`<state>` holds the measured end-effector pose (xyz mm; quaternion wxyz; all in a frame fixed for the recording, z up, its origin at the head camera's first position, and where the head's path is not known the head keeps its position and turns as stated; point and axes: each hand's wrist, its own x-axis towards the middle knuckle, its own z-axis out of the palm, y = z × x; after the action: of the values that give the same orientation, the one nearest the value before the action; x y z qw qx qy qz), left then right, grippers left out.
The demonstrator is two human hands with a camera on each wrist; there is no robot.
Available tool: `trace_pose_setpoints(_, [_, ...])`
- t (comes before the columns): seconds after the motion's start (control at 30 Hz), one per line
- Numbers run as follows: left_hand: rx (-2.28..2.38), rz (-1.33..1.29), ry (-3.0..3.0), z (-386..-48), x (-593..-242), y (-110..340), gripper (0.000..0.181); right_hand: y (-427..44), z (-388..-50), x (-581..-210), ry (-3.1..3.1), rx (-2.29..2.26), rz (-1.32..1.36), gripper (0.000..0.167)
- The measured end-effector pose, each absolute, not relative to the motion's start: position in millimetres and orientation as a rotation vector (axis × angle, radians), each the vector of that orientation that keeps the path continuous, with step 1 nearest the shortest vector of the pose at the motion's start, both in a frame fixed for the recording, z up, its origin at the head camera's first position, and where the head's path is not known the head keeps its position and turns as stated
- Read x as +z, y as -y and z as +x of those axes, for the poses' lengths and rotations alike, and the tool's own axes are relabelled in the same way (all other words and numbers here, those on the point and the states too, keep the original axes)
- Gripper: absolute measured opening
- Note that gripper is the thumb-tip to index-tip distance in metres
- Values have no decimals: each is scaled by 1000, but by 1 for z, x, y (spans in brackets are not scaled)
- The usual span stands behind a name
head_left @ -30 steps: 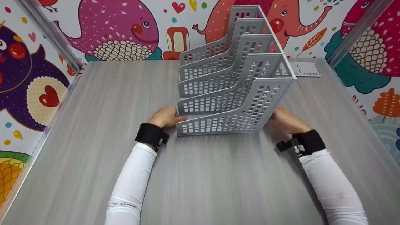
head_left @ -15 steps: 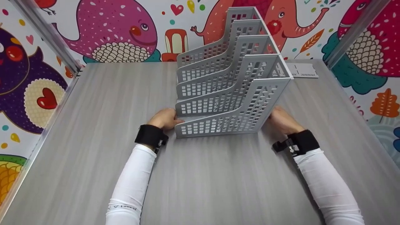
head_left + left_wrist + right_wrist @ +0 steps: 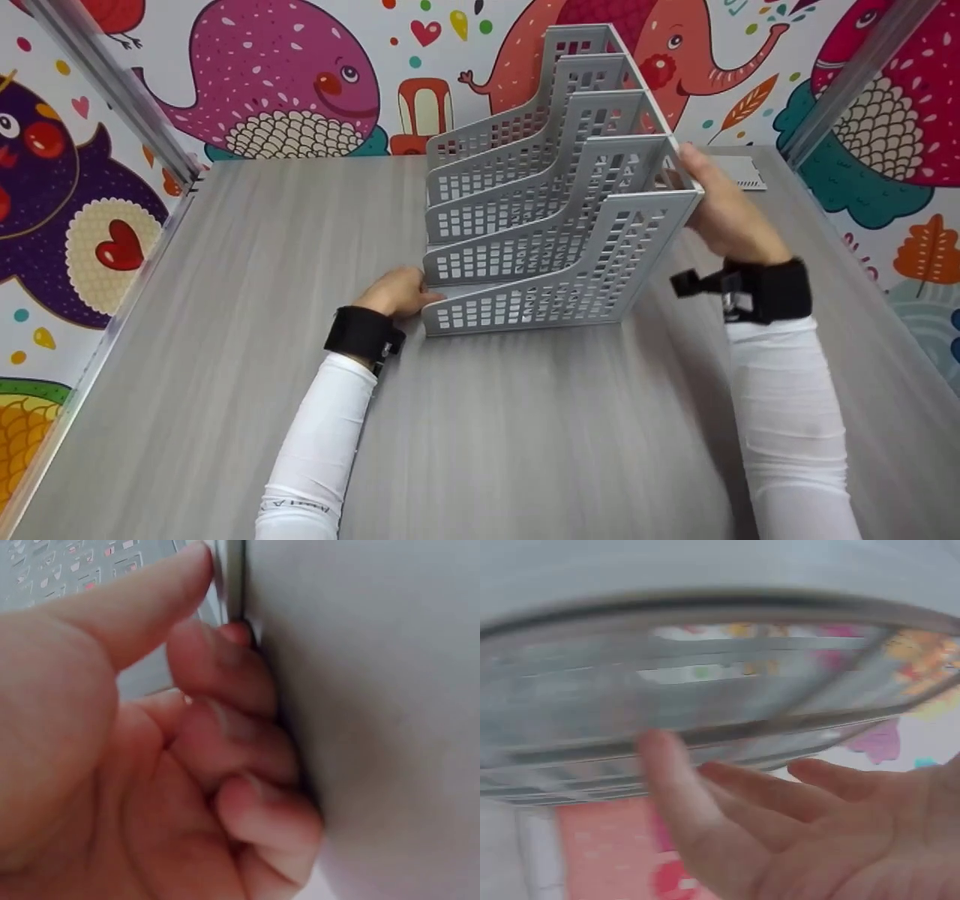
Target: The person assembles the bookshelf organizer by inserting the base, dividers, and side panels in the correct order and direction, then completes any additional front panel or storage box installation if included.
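Note:
A grey perforated file holder point(image 3: 517, 296) with several upright dividers stands on the table. My left hand point(image 3: 394, 292) is at its front lower edge. In the left wrist view, the left hand's thumb lies over the edge while curled fingers point(image 3: 225, 667) sit beneath, pinching it close to the tabletop. At the tall back of the holder, my right hand point(image 3: 724, 206) is raised beside the top corner. Its thumb reaches the rim, and the other fingers are partly hidden behind the panel. Blurred in the right wrist view, the right hand's fingers point(image 3: 772, 799) look extended and loosely spread.
A flat white perforated panel point(image 3: 739, 172) lies on the table behind the holder at the back right. Walls printed with cartoon animals point(image 3: 292, 75) enclose the grey wood-look table point(image 3: 525, 435) at the back and both sides.
My right hand has left the holder's lower back corner and risen to its top back edge. The left hand keeps its place at the front, and the holder looks unmoved.

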<state>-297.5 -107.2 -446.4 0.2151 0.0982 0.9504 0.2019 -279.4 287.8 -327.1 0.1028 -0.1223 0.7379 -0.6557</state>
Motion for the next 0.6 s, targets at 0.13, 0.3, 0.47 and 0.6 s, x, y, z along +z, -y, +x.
trace_pose_setpoints(0.13, [600, 315, -2624, -298, -445, 111, 45, -300, -280, -314, -2070, -1894, -485, 60])
trace_pose_setpoints(0.3, [825, 353, -2559, -300, -440, 119, 47, -321, -281, -326, -1903, -2036, -575, 58])
trace_pose_setpoints(0.47, [1188, 339, -2464, -297, -424, 125, 26, -351, -278, -341, -1606, -2155, -793, 56])
trace_pose_setpoints(0.6, [1404, 342, -2439, -289, -403, 127, 15, -372, -273, -354, -1292, -2217, -887, 54])
